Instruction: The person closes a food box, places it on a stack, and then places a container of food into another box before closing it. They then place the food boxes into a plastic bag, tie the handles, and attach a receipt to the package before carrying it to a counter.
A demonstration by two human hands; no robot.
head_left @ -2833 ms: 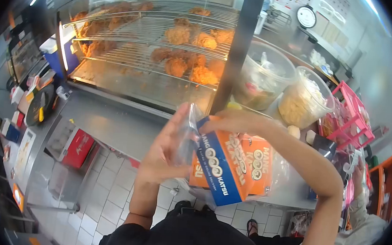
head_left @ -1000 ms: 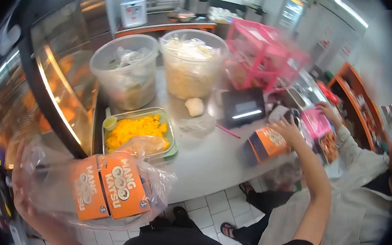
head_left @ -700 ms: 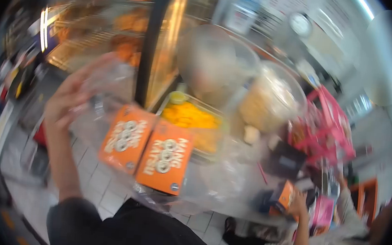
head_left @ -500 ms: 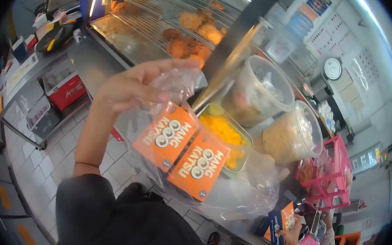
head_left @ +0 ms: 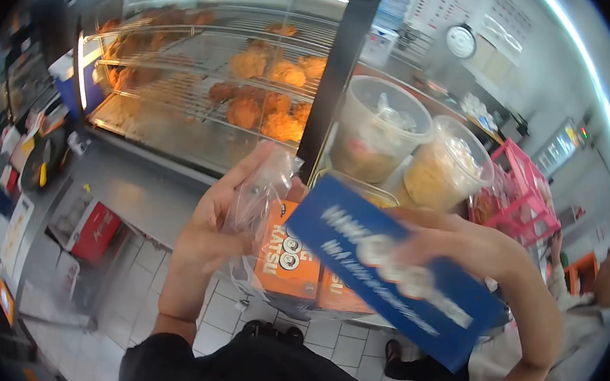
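A clear plastic bag hangs from my left hand, whose fingers are wrapped round its gathered top. Inside the bag sit two orange boxes with white lettering, side by side. My right hand grips a flat dark blue box with white print, blurred by motion. The blue box is tilted and overlaps the right part of the orange boxes in view. Behind it, a tray of yellow food shows only at its rim.
A lit glass cabinet holds fried pieces on racks. Two clear tubs and a pink basket stand to the right. A person is at the lower right. A red box sits low on the left.
My right hand has come into view with the blue box. The bag and my left hand appear more upright. The view has turned, showing more of the cabinet.
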